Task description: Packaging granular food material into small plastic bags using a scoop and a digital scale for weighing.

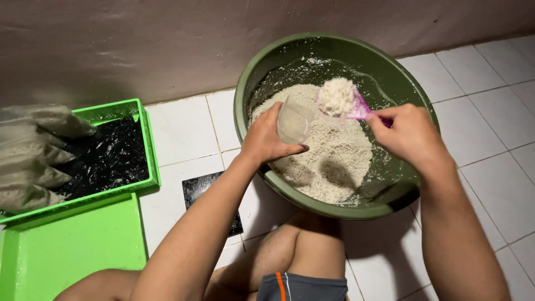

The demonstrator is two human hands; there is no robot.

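Crate (146,139), green plastic, black-lined, holds filled bags (30,159) at left. Our left hand (267,139) pinches a clear bag (293,120) over the round green basin (248,83) of coarse pale grain (329,161); our right hand (409,136) grips a heaped pink scoop (361,108).

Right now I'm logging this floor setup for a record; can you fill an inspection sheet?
Surface: white tiled floor.
Job's things: green basin of pale grainy mix; clear bag; pink scoop, heaped.
Clutter: green crate lined in black, filled bags at its left, green lid, black tile.
Grippers: left hand holds the bag open; right hand holds the scoop beside its mouth.
Cables: nothing seen.
Surroundings: plain wall.
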